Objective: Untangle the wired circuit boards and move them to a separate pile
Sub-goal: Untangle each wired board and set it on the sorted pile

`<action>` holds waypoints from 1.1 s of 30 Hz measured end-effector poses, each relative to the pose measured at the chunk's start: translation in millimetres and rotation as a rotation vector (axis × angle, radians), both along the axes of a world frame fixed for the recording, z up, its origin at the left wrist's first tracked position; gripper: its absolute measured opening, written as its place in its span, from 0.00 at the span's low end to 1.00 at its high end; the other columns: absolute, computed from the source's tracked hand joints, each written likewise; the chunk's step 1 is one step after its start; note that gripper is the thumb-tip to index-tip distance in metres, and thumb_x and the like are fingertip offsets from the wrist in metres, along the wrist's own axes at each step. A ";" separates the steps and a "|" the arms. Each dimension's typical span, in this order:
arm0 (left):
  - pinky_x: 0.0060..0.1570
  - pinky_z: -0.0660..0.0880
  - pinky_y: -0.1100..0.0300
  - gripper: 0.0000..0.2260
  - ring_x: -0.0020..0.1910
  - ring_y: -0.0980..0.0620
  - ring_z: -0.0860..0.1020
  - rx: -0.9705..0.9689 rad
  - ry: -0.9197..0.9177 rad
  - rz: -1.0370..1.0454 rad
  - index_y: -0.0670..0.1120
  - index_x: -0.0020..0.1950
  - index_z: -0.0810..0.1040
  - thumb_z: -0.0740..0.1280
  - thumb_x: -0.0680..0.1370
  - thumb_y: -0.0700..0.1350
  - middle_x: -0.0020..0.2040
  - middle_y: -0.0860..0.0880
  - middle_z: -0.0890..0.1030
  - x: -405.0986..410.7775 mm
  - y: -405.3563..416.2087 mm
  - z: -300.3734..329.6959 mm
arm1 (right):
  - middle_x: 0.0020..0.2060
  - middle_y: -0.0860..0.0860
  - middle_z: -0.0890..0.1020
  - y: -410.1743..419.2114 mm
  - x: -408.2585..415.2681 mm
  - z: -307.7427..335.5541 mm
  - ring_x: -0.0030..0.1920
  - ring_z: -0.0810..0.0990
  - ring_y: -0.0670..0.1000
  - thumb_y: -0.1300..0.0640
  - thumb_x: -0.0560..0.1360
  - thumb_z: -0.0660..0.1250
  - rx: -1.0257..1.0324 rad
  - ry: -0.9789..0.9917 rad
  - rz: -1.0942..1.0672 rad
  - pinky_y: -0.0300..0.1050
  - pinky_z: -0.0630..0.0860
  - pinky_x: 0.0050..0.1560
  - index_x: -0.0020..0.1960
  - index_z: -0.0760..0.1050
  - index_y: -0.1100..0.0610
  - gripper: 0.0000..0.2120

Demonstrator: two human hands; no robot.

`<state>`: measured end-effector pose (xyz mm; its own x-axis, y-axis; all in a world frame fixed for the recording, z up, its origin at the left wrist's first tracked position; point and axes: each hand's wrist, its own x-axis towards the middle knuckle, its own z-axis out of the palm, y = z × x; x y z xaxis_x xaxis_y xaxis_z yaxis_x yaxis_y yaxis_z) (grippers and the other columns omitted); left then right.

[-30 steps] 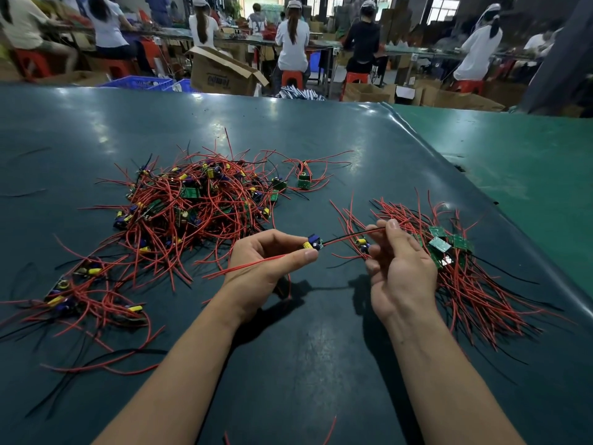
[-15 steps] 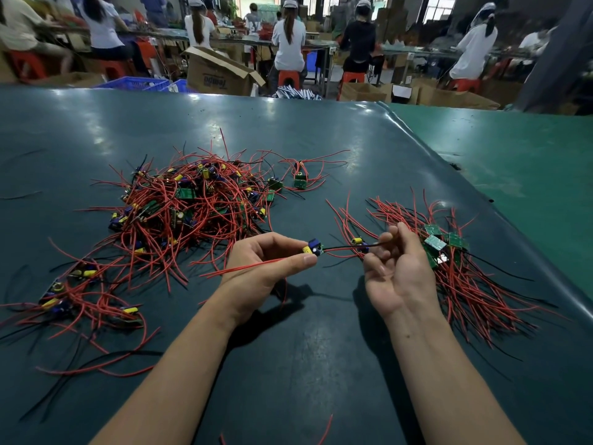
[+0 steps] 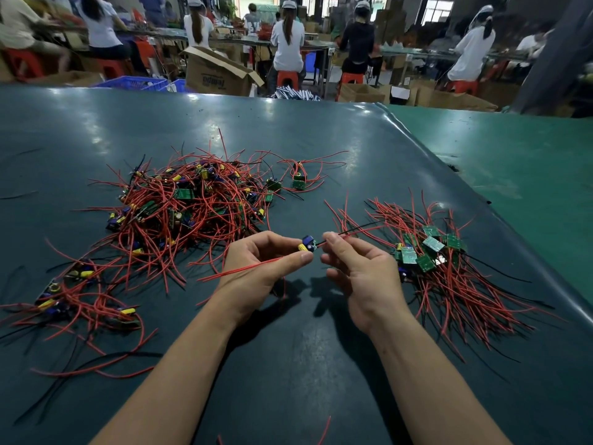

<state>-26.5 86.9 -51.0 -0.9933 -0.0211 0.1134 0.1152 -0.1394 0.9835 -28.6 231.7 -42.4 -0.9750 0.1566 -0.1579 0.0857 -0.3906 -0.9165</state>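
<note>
Head view | left hand (image 3: 266, 268) pinches small board (image 3: 307, 245) above table (image 3: 288, 364), between tangled pile (image 3: 189, 207) and sorted pile (image 3: 430, 252) | right hand (image 3: 359, 271) has slid in along wires (image 3: 356, 229), now pinching them just beside board.

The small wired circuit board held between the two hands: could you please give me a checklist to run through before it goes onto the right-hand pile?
1. Left hand pinches the small circuit board with blue and yellow parts: ok.
2. Right hand grips the board's black wire near the board: ok.
3. Board lifted free of the big tangled heap of red-wired boards: ok.
4. Its red wire trails loose, snagging nothing: ok.
5. Black wire's far end free of the sorted pile of green boards: cannot tell.
6. Bare dark green table mat beside the pile: ok.
</note>
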 end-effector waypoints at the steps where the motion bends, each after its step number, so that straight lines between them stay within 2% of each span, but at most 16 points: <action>1: 0.29 0.72 0.69 0.07 0.28 0.59 0.78 0.004 0.000 -0.004 0.38 0.44 0.83 0.77 0.68 0.34 0.34 0.50 0.84 0.1 0.1 -0.4 | 0.31 0.50 0.84 0.9 -0.6 -0.4 0.29 0.80 0.43 0.62 0.73 0.73 0.015 0.009 -0.012 0.34 0.73 0.26 0.41 0.82 0.60 0.02; 4: 0.32 0.73 0.70 0.07 0.31 0.59 0.79 0.033 0.014 0.013 0.39 0.43 0.83 0.76 0.68 0.34 0.36 0.49 0.85 -1.1 0.0 -1.2 | 0.29 0.50 0.82 6.4 -3.8 0.7 0.28 0.79 0.43 0.62 0.74 0.72 0.039 0.083 -0.102 0.34 0.72 0.25 0.38 0.81 0.60 0.06; 10: 0.35 0.73 0.70 0.07 0.34 0.59 0.81 0.046 0.050 0.038 0.42 0.42 0.84 0.76 0.67 0.34 0.37 0.49 0.85 -1.5 -2.7 1.9 | 0.26 0.47 0.81 34.2 -12.3 5.8 0.25 0.76 0.42 0.63 0.75 0.71 -0.129 0.130 -0.438 0.33 0.72 0.25 0.36 0.79 0.58 0.09; 13: 0.35 0.73 0.67 0.08 0.32 0.58 0.78 0.179 0.053 0.164 0.45 0.42 0.82 0.76 0.65 0.38 0.37 0.51 0.84 -5.2 -6.0 3.4 | 0.27 0.48 0.80 44.4 -16.4 3.5 0.25 0.76 0.42 0.62 0.75 0.72 -0.181 0.138 -0.578 0.33 0.72 0.25 0.37 0.79 0.58 0.08; 15: 0.34 0.71 0.64 0.09 0.31 0.56 0.74 0.271 0.087 0.269 0.46 0.44 0.79 0.75 0.67 0.38 0.37 0.50 0.81 -9.6 -11.8 2.9 | 0.30 0.50 0.79 49.4 -18.4 2.7 0.25 0.76 0.42 0.61 0.76 0.71 -0.114 0.152 -0.648 0.34 0.72 0.24 0.39 0.78 0.58 0.07; 16: 0.34 0.71 0.65 0.09 0.31 0.56 0.75 0.257 0.122 0.317 0.46 0.44 0.79 0.75 0.69 0.36 0.37 0.50 0.81 -11.5 -13.3 2.1 | 0.32 0.50 0.79 47.9 -17.9 1.8 0.26 0.76 0.42 0.60 0.76 0.71 -0.003 0.178 -0.655 0.35 0.72 0.24 0.41 0.78 0.57 0.06; 18: 0.37 0.74 0.67 0.10 0.33 0.58 0.77 0.159 0.194 0.402 0.46 0.44 0.79 0.74 0.71 0.34 0.37 0.53 0.82 -12.5 -12.0 0.6 | 0.37 0.51 0.81 32.7 -11.7 -1.8 0.30 0.78 0.45 0.59 0.77 0.70 0.314 0.306 -0.597 0.38 0.75 0.27 0.46 0.80 0.54 0.02; 20: 0.38 0.75 0.67 0.11 0.35 0.59 0.78 0.051 0.245 0.466 0.48 0.44 0.79 0.75 0.71 0.34 0.36 0.56 0.82 -12.4 -7.3 -2.3 | 0.44 0.48 0.80 8.5 -1.2 -6.2 0.38 0.79 0.46 0.59 0.77 0.70 0.611 0.514 -0.435 0.43 0.78 0.32 0.52 0.80 0.52 0.05; 23: 0.40 0.75 0.65 0.10 0.37 0.59 0.77 -0.095 0.370 0.536 0.50 0.46 0.80 0.76 0.72 0.38 0.39 0.58 0.82 -9.0 -6.9 -4.1 | 0.54 0.50 0.78 -16.8 8.6 -13.5 0.47 0.81 0.46 0.63 0.76 0.69 0.832 0.778 -0.152 0.44 0.81 0.41 0.60 0.78 0.59 0.13; 25: 0.51 0.75 0.59 0.09 0.49 0.54 0.78 -0.357 0.573 0.617 0.49 0.48 0.80 0.77 0.72 0.41 0.47 0.56 0.80 -7.5 -10.9 -4.6 | 0.57 0.53 0.79 -22.8 10.3 -16.4 0.54 0.81 0.50 0.64 0.77 0.67 0.861 0.844 -0.022 0.49 0.80 0.51 0.63 0.76 0.63 0.15; 26: 0.56 0.73 0.55 0.09 0.56 0.50 0.76 -0.459 0.684 0.651 0.47 0.48 0.81 0.77 0.72 0.40 0.51 0.52 0.79 -8.2 -11.9 -6.0 | 0.57 0.53 0.80 -23.9 10.8 -17.2 0.55 0.81 0.50 0.63 0.78 0.66 0.843 0.830 0.023 0.48 0.80 0.54 0.65 0.76 0.64 0.16; 28: 0.63 0.71 0.50 0.09 0.64 0.45 0.74 -0.474 0.833 0.632 0.43 0.48 0.78 0.75 0.73 0.36 0.57 0.45 0.79 -9.4 -11.1 -7.5 | 0.57 0.52 0.81 -25.0 11.5 -17.3 0.55 0.81 0.47 0.61 0.78 0.65 0.797 0.752 0.073 0.43 0.79 0.54 0.66 0.75 0.62 0.16; 30: 0.62 0.73 0.43 0.09 0.64 0.41 0.76 -0.424 0.916 0.581 0.42 0.48 0.76 0.73 0.73 0.32 0.57 0.41 0.80 -9.2 -10.1 -8.3 | 0.56 0.52 0.81 -25.1 11.7 -17.0 0.51 0.81 0.43 0.58 0.77 0.65 0.775 0.690 0.074 0.37 0.78 0.49 0.65 0.75 0.60 0.17; 33: 0.55 0.74 0.38 0.08 0.59 0.39 0.78 -0.518 0.976 0.588 0.41 0.49 0.78 0.73 0.74 0.34 0.54 0.41 0.81 -5.6 -13.7 -9.0 | 0.55 0.52 0.81 -24.7 11.0 -14.9 0.49 0.81 0.41 0.57 0.76 0.67 0.732 0.677 0.047 0.32 0.76 0.43 0.64 0.75 0.59 0.17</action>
